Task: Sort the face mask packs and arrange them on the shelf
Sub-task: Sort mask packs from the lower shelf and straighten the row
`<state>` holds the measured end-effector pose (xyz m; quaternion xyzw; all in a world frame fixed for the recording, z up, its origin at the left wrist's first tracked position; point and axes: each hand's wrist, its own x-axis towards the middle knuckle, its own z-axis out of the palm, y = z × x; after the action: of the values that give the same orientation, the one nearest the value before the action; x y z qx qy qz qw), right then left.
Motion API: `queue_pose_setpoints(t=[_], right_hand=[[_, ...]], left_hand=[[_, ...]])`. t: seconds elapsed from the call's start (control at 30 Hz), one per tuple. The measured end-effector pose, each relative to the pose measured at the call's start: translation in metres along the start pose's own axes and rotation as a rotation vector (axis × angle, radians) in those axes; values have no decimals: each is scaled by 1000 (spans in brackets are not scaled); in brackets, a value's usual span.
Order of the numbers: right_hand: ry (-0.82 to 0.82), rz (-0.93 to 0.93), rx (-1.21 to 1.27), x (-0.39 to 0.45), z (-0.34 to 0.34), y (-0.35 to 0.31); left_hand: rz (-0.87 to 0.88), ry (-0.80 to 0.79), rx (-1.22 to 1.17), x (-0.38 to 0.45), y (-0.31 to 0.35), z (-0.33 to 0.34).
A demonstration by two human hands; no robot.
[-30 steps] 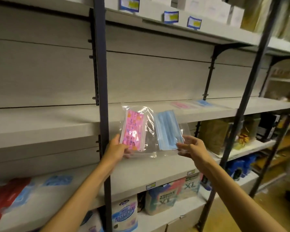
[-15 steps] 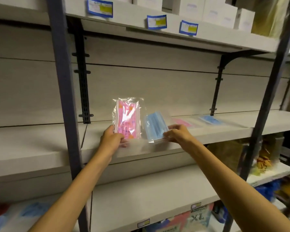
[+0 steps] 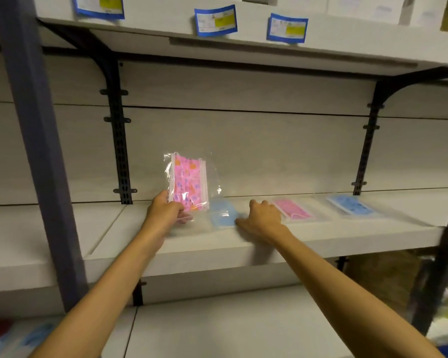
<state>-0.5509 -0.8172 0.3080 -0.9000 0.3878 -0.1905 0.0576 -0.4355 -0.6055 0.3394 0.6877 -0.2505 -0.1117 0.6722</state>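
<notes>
Placing: blue mask pack going down flat on the middle shelf, centre of frame.
Right hand: fingers curled at the blue pack's right edge; thumb tip looks to touch it; whether it grips or has let go, cannot tell.
Left hand: pinching the patterned pink mask pack by its lower left corner, held upright above the shelf, left of centre.
Already shelved: plain pink pack just right of the right hand; another blue pack farther right, both flat.
Doing it well: likely lay the blue pack flat, square to the shelf's front edge, near its neighbours but not overlapping; slick bag probably slides, so press lightly before letting go. Pink patterned pack not yet placed.
Writing: three blue-bordered labels with yellow patches on the upper shelf edge, top of frame; text too blurred to read. No brand legible on any pack.
</notes>
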Motion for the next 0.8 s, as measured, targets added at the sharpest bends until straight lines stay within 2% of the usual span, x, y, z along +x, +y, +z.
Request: queue_pose_setpoints(t=[0.1, 0.33, 0.53, 0.8], right_hand=[[13, -76, -154, 10, 6, 4], [73, -184, -109, 30, -4, 38], [196, -142, -50, 49, -35, 102], [194, -65, -24, 55, -53, 179]], left_hand=[[5, 22, -3, 5, 1, 15], [0, -4, 18, 18, 6, 67], [-74, -118, 75, 35, 7, 142], [-180, -231, 234, 53, 3, 241]])
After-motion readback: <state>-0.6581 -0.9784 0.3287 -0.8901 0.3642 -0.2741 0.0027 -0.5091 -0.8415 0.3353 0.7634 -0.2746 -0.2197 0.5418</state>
